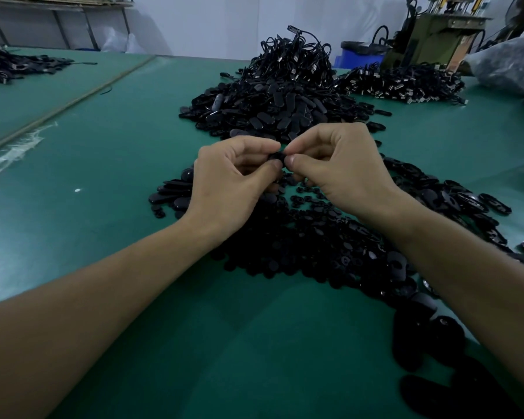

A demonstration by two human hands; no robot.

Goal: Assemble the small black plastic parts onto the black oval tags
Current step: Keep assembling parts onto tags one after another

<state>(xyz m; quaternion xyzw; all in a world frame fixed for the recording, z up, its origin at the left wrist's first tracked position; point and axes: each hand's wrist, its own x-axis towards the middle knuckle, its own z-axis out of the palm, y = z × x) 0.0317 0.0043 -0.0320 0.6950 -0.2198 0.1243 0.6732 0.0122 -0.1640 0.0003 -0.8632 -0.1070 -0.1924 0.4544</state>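
- A worker's left hand (233, 173) and right hand (339, 164) meet above a green worktable (133, 237), thumbs and forefingers pinched together on one black oval tag (277, 157).
- Only a sliver of the tag shows between the fingertips; whether a small plastic part is already seated on it cannot be told.
- Loose small black parts (303, 237) lie heaped under the wrists, and more oval tags (263, 116) are piled just beyond the hands, with corded pieces (294, 62) stacked behind them.
- The tag looks light, stiff and smooth, likely slippery under bare fingers.
- The safest hold appears to be by its long edges, leaving the flat face free for the small part to press on.
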